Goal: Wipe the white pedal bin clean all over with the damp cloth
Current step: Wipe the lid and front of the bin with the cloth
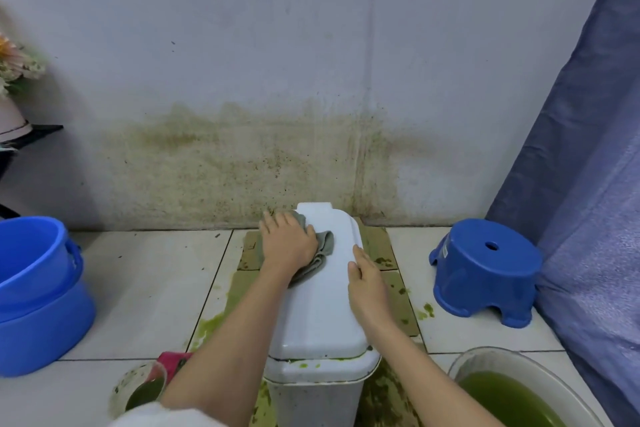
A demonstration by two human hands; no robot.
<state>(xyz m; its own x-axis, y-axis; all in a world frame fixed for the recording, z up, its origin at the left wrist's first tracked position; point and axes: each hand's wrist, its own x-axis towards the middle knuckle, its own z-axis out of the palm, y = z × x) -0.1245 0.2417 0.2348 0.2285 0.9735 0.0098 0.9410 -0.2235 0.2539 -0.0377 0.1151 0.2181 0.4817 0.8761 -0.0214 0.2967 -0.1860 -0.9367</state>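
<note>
- Nearest the camera, the person's two bare forearms reach forward over the white pedal bin (320,315), whose long lid runs away from the camera toward the wall (242,45).
- The left hand (287,243) lies palm down on the grey damp cloth (320,253), fingers spread and fairly straight, pressing the cloth flat against the far left part of the lid rather than clutching it.
- The cloth is bunched under the palm; folds stick out to the right of the hand and trail back along the wrist, all of it on the lid's top.
- The right hand (367,282) rests on the right edge of the lid, fingers straight and together, pointing away from the camera; it grasps nothing and only touches the bin.
- The two hands are apart, with bare white lid between them.
- Green smears sit in the seam under the lid's near end and on the bin's front rim.
- The bin stands on cardboard (377,246) spattered with green, on a pale tiled floor (145,288).
- To the left stand stacked blue buckets (38,302); to the right, well apart from the bin, a blue stool (485,270) and a blue curtain (588,184).
- At lower right a basin (519,395) holds green liquid; at lower left a clear cup (149,388) also holds green liquid.
- The wall behind the bin is stained greenish brown low down.
</note>
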